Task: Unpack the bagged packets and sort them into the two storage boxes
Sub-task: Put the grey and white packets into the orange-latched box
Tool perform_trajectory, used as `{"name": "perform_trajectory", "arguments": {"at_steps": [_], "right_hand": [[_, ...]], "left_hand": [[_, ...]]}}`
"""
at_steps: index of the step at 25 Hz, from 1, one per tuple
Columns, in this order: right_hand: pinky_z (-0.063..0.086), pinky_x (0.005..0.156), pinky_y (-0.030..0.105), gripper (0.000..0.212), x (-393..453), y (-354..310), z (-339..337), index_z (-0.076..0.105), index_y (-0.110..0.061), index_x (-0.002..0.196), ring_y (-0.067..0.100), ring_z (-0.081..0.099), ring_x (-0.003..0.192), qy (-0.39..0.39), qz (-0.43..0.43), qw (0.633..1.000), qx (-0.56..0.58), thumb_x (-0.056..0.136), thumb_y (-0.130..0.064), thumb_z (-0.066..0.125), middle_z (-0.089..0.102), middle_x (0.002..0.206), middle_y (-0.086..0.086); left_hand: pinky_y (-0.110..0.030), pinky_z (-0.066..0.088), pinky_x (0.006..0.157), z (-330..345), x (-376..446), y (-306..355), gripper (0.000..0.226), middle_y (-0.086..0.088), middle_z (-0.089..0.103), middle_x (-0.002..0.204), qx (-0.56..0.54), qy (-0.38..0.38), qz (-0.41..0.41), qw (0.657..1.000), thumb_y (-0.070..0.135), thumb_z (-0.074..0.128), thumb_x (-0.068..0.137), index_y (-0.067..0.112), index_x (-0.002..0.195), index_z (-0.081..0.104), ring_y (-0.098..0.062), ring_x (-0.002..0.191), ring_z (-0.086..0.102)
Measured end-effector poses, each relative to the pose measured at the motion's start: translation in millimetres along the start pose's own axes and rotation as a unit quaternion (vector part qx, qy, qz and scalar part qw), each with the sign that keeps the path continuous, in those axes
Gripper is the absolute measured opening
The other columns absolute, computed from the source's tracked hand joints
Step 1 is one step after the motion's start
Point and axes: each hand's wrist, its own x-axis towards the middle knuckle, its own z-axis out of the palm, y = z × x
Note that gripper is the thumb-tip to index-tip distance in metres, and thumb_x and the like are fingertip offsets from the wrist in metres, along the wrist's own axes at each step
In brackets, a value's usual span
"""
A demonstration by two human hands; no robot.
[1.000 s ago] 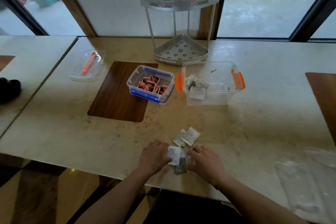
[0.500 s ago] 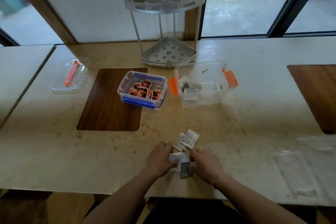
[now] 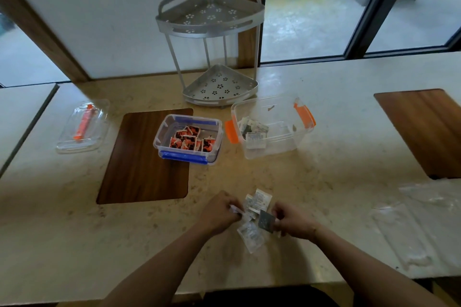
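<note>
My left hand (image 3: pixel 219 212) is curled at the near edge of the counter (image 3: pixel 324 182), fingers pinching the top of a small clear bag (image 3: pixel 249 235) that hangs down between both hands. My right hand (image 3: pixel 291 223) is curled too, pinching a dark grey packet (image 3: pixel 266 220) at its right edge. Just beyond my fingers, two white packets (image 3: pixel 259 200) lie overlapping on the stone.

Farther off, left of centre: blue-latched box (image 3: pixel 188 141), partly on a wooden inlay (image 3: pixel 139 162), holding orange-and-black packets (image 3: pixel 190 141). Just to its right, apart from it: orange-latched box (image 3: pixel 274 127), holding white and grey packets (image 3: pixel 253 131) heaped at its left end.

Behind the boxes stands a two-tier metal corner rack (image 3: pixel 214 50). Far left, a clear lid (image 3: pixel 83 126) with an orange handle lies flat. Near right, crumpled clear plastic bags (image 3: pixel 419 222). A second wooden inlay (image 3: pixel 421 129) sits at far right.
</note>
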Motion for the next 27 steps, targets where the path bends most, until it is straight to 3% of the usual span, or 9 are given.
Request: {"name": "perform_trajectory", "arguments": {"at_steps": [1, 3, 6, 10, 13, 17, 20, 24, 27], "right_hand": [[0.052, 0.051, 0.024, 0.016, 0.1, -0.5, -2.1, 0.051, -0.018, 0.088, 0.013, 0.063, 0.062, 0.005, 0.0, 1.0, 0.012, 0.084, -0.01, 0.065, 0.066, 0.08, 0.002], [0.057, 0.059, 0.032, 0.019, 3.6, 0.0, -5.6, 0.055, -0.019, 0.098, 0.017, 0.067, 0.067, 0.031, -0.007, 0.999, 0.024, 0.083, -0.014, 0.067, 0.067, 0.086, 0.001], [0.053, 0.072, 0.035, 0.021, 10.3, -4.7, -14.2, 0.061, -0.022, 0.103, 0.018, 0.065, 0.082, 0.078, -0.007, 0.995, -0.069, 0.083, -0.021, 0.065, 0.066, 0.092, -0.002], [0.047, 0.071, 0.032, 0.023, 23.7, -22.0, -24.5, 0.063, -0.018, 0.108, 0.022, 0.06, 0.091, 0.055, -0.001, 0.982, -0.179, 0.086, -0.019, 0.058, 0.068, 0.105, 0.006], [0.054, 0.078, 0.036, 0.026, 34.3, -32.2, -26.4, 0.059, -0.022, 0.114, 0.023, 0.061, 0.095, 0.035, -0.008, 0.975, -0.219, 0.089, -0.027, 0.058, 0.067, 0.11, 0.004], [0.052, 0.075, 0.035, 0.04, 42.5, -39.3, -25.0, 0.045, -0.032, 0.13, 0.022, 0.062, 0.098, 0.015, -0.051, 0.961, -0.272, 0.092, -0.032, 0.055, 0.065, 0.118, 0.001], [0.053, 0.078, 0.037, 0.042, 46.7, -38.6, -24.3, 0.043, -0.035, 0.133, 0.022, 0.061, 0.106, -0.008, -0.097, 0.937, -0.336, 0.092, -0.032, 0.052, 0.063, 0.122, -0.002], [0.049, 0.068, 0.034, 0.03, 54.5, -34.8, -26.1, 0.048, -0.031, 0.122, 0.025, 0.062, 0.099, 0.02, -0.123, 0.915, -0.383, 0.093, -0.029, 0.05, 0.064, 0.114, 0.0], [0.053, 0.068, 0.037, 0.022, 57.9, -29.1, -30.3, 0.049, -0.027, 0.112, 0.026, 0.063, 0.092, 0.043, -0.126, 0.913, -0.385, 0.091, -0.027, 0.051, 0.065, 0.105, 0.002]], "left_hand": [[-0.026, 0.045, 0.072, -1.7, 2.9, 2.9, 0.008, 0.003, 0.058, 0.095, -0.008, 0.006, 0.0, 1.0, 0.023, 0.07, 0.079, 0.023, 0.087, 0.072, -0.013, 0.088, 0.055], [-0.032, 0.049, 0.073, -4.3, 9.9, 5.3, 0.006, 0.002, 0.062, 0.091, -0.014, 0.011, -0.002, 1.0, 0.025, 0.065, 0.082, 0.023, 0.087, 0.069, -0.015, 0.085, 0.058], [-0.035, 0.051, 0.077, -6.2, 19.7, 6.0, 0.015, -0.001, 0.068, 0.096, -0.004, -0.022, -0.026, 0.999, 0.027, 0.062, 0.086, 0.02, 0.097, 0.068, -0.018, 0.085, 0.061], [-0.032, 0.056, 0.076, -10.0, 31.6, 13.2, 0.036, -0.005, 0.064, 0.113, 0.007, -0.092, -0.077, 0.993, 0.016, 0.068, 0.082, 0.021, 0.117, 0.061, -0.019, 0.094, 0.064], [-0.033, 0.059, 0.077, -4.1, 38.9, 16.3, 0.056, -0.005, 0.062, 0.122, 0.02, -0.092, -0.09, 0.991, 0.011, 0.069, 0.079, 0.026, 0.13, 0.053, -0.018, 0.096, 0.064], [-0.038, 0.056, 0.088, 7.9, 42.0, 17.9, 0.067, -0.002, 0.059, 0.132, 0.073, -0.085, -0.084, 0.99, 0.011, 0.066, 0.081, 0.033, 0.14, 0.044, -0.02, 0.108, 0.062], [-0.039, 0.054, 0.09, 11.9, 44.3, 17.9, 0.056, 0.0, 0.061, 0.128, 0.114, -0.068, -0.067, 0.989, 0.015, 0.063, 0.084, 0.032, 0.135, 0.049, -0.02, 0.11, 0.061], [-0.04, 0.057, 0.082, 14.7, 49.3, 15.1, 0.034, 0.002, 0.064, 0.112, 0.112, -0.069, -0.083, 0.988, 0.02, 0.065, 0.081, 0.033, 0.112, 0.055, -0.018, 0.096, 0.063], [-0.042, 0.055, 0.081, 12.6, 52.5, 14.3, 0.029, 0.002, 0.056, 0.11, 0.125, -0.072, -0.076, 0.987, 0.019, 0.066, 0.079, 0.027, 0.105, 0.055, -0.02, 0.093, 0.059]]}}
